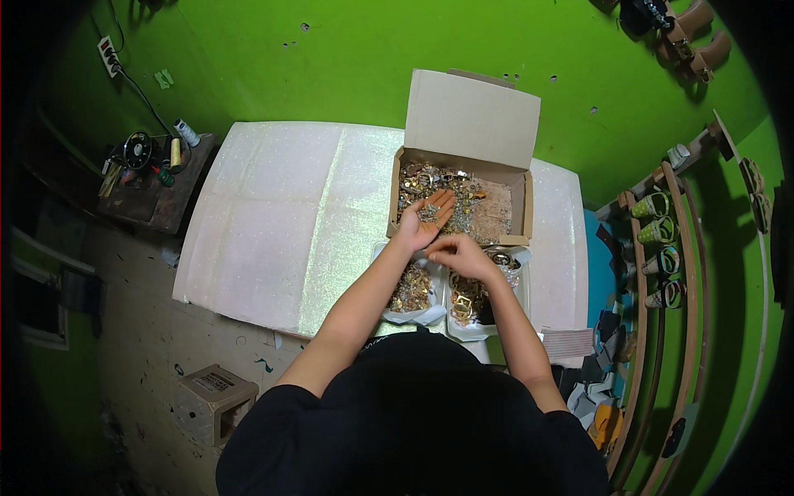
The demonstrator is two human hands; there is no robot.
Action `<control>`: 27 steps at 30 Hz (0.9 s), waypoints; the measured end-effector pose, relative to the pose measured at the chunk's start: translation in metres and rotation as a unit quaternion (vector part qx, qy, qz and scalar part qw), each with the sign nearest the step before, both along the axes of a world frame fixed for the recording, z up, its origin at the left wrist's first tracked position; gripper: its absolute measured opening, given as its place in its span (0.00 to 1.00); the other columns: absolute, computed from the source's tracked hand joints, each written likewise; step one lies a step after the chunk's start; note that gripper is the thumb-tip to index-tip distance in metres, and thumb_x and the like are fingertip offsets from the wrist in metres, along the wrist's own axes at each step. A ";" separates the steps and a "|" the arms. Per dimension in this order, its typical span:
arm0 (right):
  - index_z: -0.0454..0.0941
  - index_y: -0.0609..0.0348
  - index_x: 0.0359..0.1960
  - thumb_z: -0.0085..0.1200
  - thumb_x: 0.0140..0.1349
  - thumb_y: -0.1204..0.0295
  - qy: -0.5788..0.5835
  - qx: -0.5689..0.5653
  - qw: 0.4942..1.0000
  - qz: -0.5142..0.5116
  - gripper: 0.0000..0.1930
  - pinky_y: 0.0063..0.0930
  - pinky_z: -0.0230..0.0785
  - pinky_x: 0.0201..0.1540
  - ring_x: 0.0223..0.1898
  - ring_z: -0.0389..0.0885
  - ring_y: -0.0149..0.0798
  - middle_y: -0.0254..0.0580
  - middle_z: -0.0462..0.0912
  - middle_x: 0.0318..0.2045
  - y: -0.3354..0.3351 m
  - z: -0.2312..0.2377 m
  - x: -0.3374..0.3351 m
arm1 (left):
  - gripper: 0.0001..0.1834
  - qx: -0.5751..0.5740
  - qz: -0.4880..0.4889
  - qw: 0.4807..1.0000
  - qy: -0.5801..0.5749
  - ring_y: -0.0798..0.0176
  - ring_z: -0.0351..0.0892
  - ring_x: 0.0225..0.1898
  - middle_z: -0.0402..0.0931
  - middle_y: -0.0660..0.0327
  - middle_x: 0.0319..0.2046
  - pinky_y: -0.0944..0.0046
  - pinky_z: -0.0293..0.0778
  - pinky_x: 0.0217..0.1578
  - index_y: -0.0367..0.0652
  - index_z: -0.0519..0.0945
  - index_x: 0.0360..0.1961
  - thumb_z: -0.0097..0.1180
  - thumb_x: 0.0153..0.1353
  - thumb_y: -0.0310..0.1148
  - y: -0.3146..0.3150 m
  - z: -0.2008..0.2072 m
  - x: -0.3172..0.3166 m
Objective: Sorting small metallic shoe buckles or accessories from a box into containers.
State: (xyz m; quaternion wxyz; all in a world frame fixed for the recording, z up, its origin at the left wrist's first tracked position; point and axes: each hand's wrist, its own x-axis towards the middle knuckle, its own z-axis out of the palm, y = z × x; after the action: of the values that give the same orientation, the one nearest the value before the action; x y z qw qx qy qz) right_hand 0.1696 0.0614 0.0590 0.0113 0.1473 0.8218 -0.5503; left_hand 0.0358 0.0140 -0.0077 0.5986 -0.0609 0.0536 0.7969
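Note:
My left hand (423, 223) is held palm up over the front of an open cardboard box (529, 207), its fingers stretched out. A small heap of shiny metal pieces (428, 213) lies on that palm. Close below it, my right hand (463, 255) has its fingers bent together, and whatever they pinch is too small to make out. Inside the box are many small metal fittings (418, 178), mostly toward the left. Under my forearms stand a white container of gold-coloured bits (411, 291) and a white tray (472, 332) with gold buckles (463, 307), partly hidden by my right arm.
The table wears a pale glittery sheet (256, 207). At the left are a small dark table (157, 202) with thread spools and a stool (217, 397) on the floor. A wooden rack (674, 223) with sandals stands at the right, near scraps (608, 364).

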 end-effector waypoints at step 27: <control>0.74 0.68 0.22 0.56 0.37 0.81 0.208 0.262 0.927 -0.172 0.07 0.29 0.68 0.31 0.27 0.75 0.43 0.47 0.76 0.25 0.019 -0.019 -0.057 | 0.21 0.053 -0.040 0.998 -0.015 0.60 0.69 0.43 0.69 0.55 0.41 0.62 0.64 0.48 0.36 0.66 0.45 0.27 0.62 0.39 0.013 -0.043 -0.011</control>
State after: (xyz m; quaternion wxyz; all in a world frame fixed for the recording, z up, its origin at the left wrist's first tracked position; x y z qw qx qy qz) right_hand 0.1127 0.0801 0.0403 -0.2936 0.1669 0.8826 -0.3270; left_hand 0.0251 0.0274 -0.0510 0.6329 -0.0389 0.0046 0.7732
